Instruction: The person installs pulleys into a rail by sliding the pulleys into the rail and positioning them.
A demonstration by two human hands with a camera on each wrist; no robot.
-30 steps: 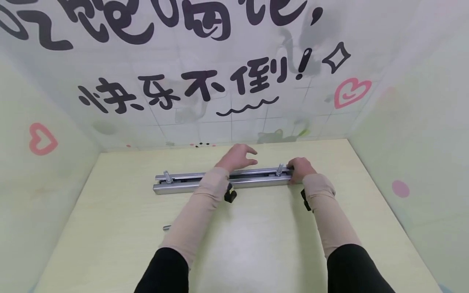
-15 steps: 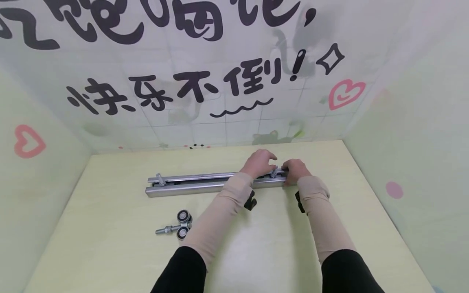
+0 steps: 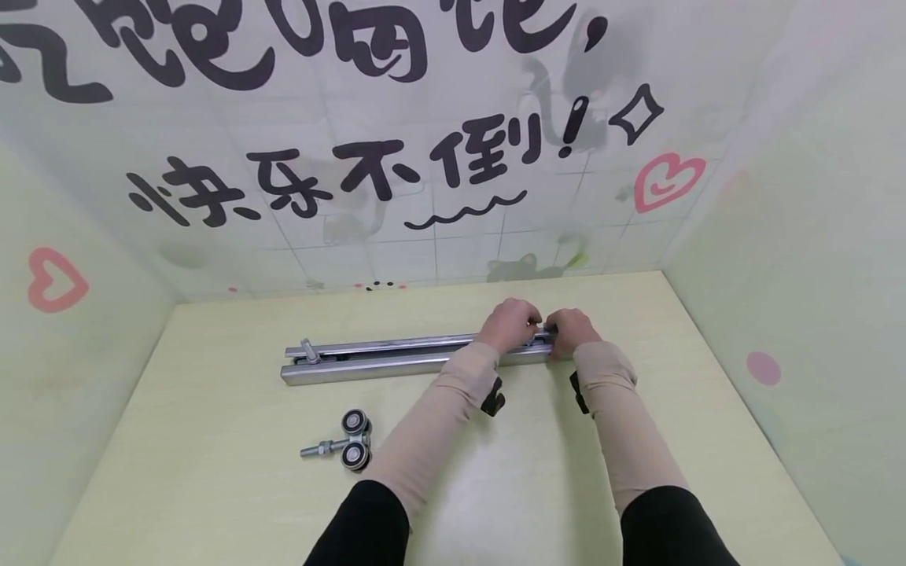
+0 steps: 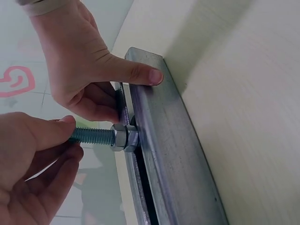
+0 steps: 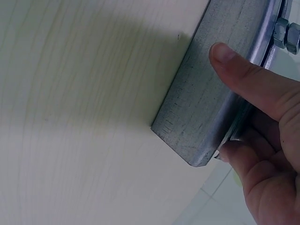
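A long metal channel rail point(image 3: 382, 366) with a slot along its top lies across the table. My right hand point(image 3: 575, 332) holds its right end, thumb on the near side wall and fingers at the slot, as the right wrist view shows. A threaded bolt point(image 4: 96, 136) with two nuts point(image 4: 124, 138) stands up out of the slot close to that end. My left hand point(image 3: 506, 325) pinches the bolt's free end between thumb and fingers. Whatever the bolt joins inside the rail is hidden. A second bolt point(image 3: 309, 350) sticks up from the slot near the left end.
On the table point(image 3: 212, 472), in front of the rail, lies a loose roller trolley point(image 3: 355, 440) with black-and-silver wheels and a threaded bolt. Printed walls enclose the table at the back and sides; the back wall point(image 3: 453, 259) rises just behind the rail.
My left hand has moved right along the rail and its fingers have closed on the right bolt. The loose trolley has come out from behind the left sleeve. My right hand stays at the rail's end.
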